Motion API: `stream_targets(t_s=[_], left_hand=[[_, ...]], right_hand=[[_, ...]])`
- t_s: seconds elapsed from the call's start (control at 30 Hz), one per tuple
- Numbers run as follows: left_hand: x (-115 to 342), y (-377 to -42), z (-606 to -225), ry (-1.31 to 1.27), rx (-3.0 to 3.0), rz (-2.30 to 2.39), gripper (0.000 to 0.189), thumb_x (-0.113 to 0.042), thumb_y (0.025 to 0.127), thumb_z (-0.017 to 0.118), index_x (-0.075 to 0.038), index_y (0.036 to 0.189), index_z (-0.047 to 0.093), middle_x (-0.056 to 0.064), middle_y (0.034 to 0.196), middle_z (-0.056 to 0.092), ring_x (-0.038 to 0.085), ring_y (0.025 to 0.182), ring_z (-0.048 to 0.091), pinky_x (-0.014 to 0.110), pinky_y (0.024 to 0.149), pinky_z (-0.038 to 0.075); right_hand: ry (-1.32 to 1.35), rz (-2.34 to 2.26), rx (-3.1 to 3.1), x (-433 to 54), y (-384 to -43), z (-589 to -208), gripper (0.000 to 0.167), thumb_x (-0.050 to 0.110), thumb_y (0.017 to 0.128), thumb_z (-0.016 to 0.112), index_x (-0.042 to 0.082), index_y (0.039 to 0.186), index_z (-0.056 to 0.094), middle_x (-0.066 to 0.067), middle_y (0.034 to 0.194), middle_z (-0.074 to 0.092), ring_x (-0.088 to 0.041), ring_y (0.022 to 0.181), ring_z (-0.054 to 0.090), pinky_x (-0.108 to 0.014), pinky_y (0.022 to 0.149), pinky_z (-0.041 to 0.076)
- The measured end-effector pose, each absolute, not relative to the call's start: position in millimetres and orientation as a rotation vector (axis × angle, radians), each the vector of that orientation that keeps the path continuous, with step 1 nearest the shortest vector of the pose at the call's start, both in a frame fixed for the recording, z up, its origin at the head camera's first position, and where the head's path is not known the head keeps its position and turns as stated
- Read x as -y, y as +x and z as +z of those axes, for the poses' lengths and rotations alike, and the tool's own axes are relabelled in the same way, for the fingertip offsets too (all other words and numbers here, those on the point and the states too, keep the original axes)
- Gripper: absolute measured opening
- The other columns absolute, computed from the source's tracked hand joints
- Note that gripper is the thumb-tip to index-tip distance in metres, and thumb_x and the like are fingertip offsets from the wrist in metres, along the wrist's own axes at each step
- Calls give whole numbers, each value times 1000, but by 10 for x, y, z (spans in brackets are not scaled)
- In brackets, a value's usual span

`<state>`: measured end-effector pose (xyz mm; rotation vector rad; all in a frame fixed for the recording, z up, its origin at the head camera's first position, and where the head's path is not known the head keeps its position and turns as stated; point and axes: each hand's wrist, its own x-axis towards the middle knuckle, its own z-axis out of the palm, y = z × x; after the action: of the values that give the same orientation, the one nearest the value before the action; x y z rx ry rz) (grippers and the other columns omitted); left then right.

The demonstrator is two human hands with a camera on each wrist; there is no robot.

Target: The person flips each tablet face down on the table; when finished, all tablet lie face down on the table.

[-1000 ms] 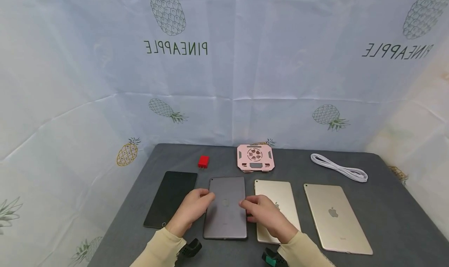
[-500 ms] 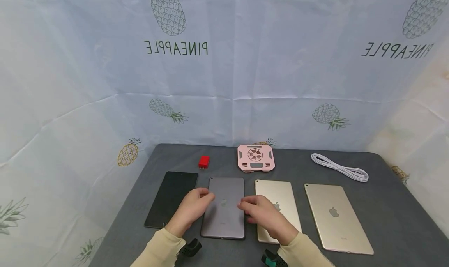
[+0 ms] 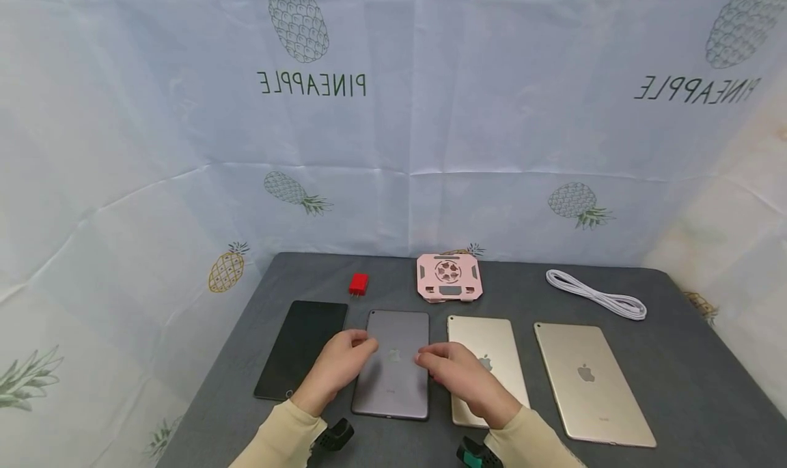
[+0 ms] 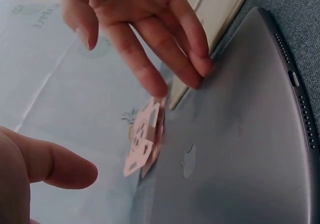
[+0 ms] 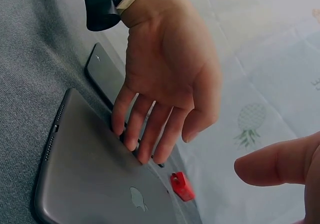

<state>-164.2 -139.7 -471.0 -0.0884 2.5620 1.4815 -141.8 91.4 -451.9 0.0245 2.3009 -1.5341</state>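
Note:
A grey tablet (image 3: pixel 391 386) lies back side up, its light logo showing. My left hand (image 3: pixel 337 365) is at its left long edge; in the right wrist view the fingertips of the left hand (image 5: pixel 167 69) meet that edge, fingers extended and thumb apart. On the opposite edge is my right hand (image 3: pixel 464 376), reaching over part of a gold tablet (image 3: pixel 488 335). The left wrist view shows the right hand (image 4: pixel 145 39) with long, loosely bent fingers right at the grey tablet's edge. A black tablet (image 3: pixel 301 345), screen up, lies partly behind my left hand.
A second gold tablet (image 3: pixel 590 379) lies at the right. Along the back are a red charger plug (image 3: pixel 359 283), a pink stand with a round cut-out (image 3: pixel 449 278) and a coiled white cable (image 3: pixel 596 294). A pineapple-print cloth (image 3: pixel 393 126) hangs behind the dark table (image 3: pixel 688 359).
The grey tablet has shifted slightly to the left between my hands, away from the gold tablet. My hands have barely moved.

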Motion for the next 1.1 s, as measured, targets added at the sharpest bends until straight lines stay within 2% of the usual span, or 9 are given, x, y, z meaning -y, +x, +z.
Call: stream_targets(t_s=[0.2, 0.43, 0.7, 0.83, 0.93, 1.1], left_hand=[[1445, -1642, -4703, -144, -2570, 1481, 56, -28, 99, 63, 6, 143, 64, 20, 139, 70, 32, 122, 70, 54, 100, 60], [1479, -1676, -4686, -141, -2549, 1502, 57, -27, 98, 63, 5, 145, 63, 20, 140, 70, 31, 123, 70, 53, 101, 60], [1518, -1692, -4701, -107, -2548, 1515, 56, -27, 99, 64, 6, 144, 62, 20, 139, 70, 32, 122, 70, 55, 102, 60], [1540, -1696, -4697, -87, -2550, 1511, 55, -26, 99, 64, 6, 143, 63, 20, 138, 70, 32, 122, 70, 55, 102, 60], [1577, -1697, -4668, -67, -2531, 1508, 55, -27, 100, 63, 6, 145, 62, 20, 140, 69, 32, 124, 70, 56, 104, 59], [1739, -1696, -4592, -52, -2535, 1488, 54, -27, 103, 61, 3, 147, 61, 19, 144, 68, 33, 128, 68, 56, 105, 57]], right_hand=[[24, -1548, -2287, -875, -1446, -4531, 46, 27, 104, 64, -8, 133, 70, -22, 143, 69, -37, 132, 67, -58, 111, 55], [11, -1555, -2330, -848, -1458, -4511, 42, 26, 103, 66, -7, 128, 74, -21, 138, 72, -32, 124, 70, -55, 106, 59], [54, -1555, -2298, -806, -1506, -4504, 46, 29, 104, 66, -8, 130, 72, -21, 139, 71, -33, 126, 69, -57, 109, 57], [94, -1557, -2306, -784, -1527, -4499, 47, 30, 103, 67, -8, 130, 72, -20, 134, 72, -33, 120, 70, -57, 107, 58], [75, -1568, -2341, -763, -1534, -4489, 48, 30, 102, 67, -7, 132, 71, -20, 136, 72, -36, 125, 69, -60, 110, 55], [-10, -1641, -2397, -679, -1556, -4482, 53, 30, 102, 67, -3, 144, 64, -22, 150, 64, -42, 140, 60, -65, 115, 49]])
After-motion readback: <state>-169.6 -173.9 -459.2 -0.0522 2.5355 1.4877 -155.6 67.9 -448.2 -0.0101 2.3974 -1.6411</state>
